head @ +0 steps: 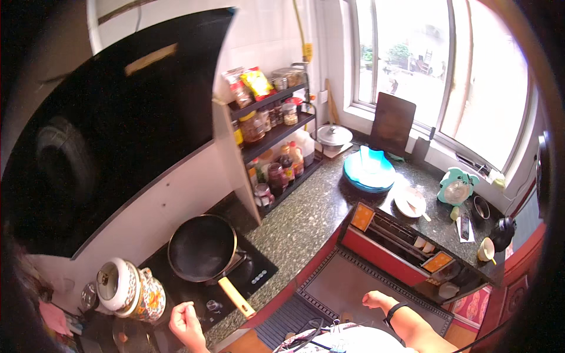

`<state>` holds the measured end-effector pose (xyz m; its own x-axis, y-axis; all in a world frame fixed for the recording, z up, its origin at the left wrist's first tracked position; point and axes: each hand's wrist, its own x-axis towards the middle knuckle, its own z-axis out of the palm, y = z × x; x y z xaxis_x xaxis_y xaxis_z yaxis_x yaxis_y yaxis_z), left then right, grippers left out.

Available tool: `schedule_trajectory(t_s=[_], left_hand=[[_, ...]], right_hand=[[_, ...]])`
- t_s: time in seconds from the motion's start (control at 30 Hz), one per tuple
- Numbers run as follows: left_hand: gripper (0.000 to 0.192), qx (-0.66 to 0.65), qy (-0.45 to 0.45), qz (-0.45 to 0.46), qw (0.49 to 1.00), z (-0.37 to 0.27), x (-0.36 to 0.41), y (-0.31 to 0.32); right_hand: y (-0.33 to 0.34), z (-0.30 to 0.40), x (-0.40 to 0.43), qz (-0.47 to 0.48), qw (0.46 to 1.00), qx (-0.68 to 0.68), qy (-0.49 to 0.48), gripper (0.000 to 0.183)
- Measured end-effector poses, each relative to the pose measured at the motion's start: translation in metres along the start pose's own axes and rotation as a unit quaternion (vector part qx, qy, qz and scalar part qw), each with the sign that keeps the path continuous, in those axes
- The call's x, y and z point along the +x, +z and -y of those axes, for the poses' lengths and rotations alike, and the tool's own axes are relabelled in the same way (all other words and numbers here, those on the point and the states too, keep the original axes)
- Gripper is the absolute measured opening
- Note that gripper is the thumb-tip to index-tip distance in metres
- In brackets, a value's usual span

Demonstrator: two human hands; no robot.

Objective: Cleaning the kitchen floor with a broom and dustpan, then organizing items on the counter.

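My left hand [186,323] is loosely curled above the front edge of the stove, between a floral lidded pot [148,295] and the pale handle of a black frying pan [203,248]. Whether its fingers hold anything cannot be told. The pan rests on the black glass cooktop [260,264] and looks empty inside. My right hand [374,299], with a dark band on the wrist, hangs over the floor mat in front of the open drawer. Its fingers are bent inward and no object shows in it.
A three-tier rack [282,132] holds jars and bottles. Along the granite counter [287,220] stand a lidded pan [334,136], blue basins [369,170], a white plate [410,202], a teal fan [457,187] and a cup [486,249]. An open drawer [384,253] juts out below.
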<state>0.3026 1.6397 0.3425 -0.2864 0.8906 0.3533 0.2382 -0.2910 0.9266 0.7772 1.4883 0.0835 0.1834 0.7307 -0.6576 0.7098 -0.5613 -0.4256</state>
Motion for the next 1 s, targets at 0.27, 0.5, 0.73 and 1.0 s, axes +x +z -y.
schedule_trajectory(t_s=[0.27, 0.5, 0.73, 1.0], left_hand=[[0.011, 0.093, 0.021, 0.258, 0.961, -0.050, -0.035, 0.170], [0.052, 0.398, 0.038, 0.425, 0.812, 0.041, -0.036, 0.299], [0.080, 0.560, -0.079, 0.441, 0.697, 0.113, -0.026, 0.354], [0.105, 0.587, -0.120, 0.396, 0.696, 0.175, 0.011, 0.410]], right_hand=[[-0.064, -0.097, 0.009, -0.014, 1.000, -0.012, 0.009, 0.022], [-0.124, -0.165, -0.002, -0.001, 0.992, 0.077, 0.096, 0.030], [-0.142, -0.191, 0.029, -0.030, 0.999, 0.021, 0.002, 0.022], [-0.265, -0.087, 0.077, -0.074, 0.975, 0.146, -0.148, 0.019]])
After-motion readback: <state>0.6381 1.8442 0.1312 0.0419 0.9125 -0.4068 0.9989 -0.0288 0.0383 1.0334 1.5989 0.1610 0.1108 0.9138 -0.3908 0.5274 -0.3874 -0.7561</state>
